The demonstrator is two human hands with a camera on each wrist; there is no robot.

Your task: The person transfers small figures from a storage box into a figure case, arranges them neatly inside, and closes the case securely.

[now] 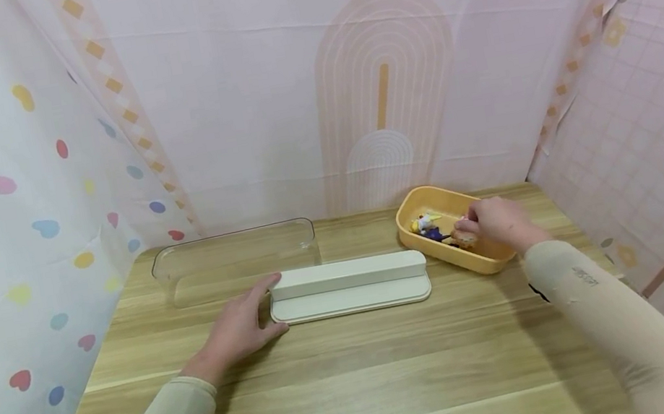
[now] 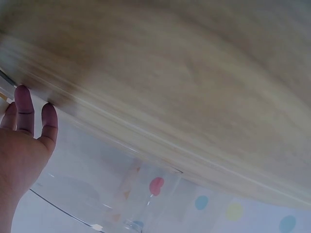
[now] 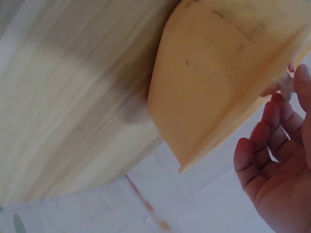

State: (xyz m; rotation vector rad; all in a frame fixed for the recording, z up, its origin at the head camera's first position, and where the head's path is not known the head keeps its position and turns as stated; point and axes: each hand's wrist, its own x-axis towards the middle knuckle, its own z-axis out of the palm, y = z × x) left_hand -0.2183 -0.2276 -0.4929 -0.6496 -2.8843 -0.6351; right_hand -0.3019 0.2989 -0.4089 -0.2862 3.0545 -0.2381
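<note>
My left hand (image 1: pixel 239 329) rests at the left end of a white two-step display stand (image 1: pixel 350 298), the thumb by its front corner and a finger along the back step. In the left wrist view the fingers (image 2: pixel 24 109) look fairly straight. My right hand (image 1: pixel 501 221) reaches over an orange-yellow box (image 1: pixel 480 263) and pinches a small orange and pale toy figure (image 1: pixel 465 234) between thumb and fingertips. The same figure (image 3: pixel 285 87) shows beside the rim in the right wrist view, mostly covered. A white and yellow toy figure (image 1: pixel 423 222) and a dark blue one (image 1: pixel 434 234) lie inside the box.
A clear plastic cover (image 1: pixel 236 267) stands behind the white stand on the left. Both sit on a wood-grain table (image 1: pixel 387 381). Patterned cloth (image 1: pixel 246 126) hangs along the table's back and both sides.
</note>
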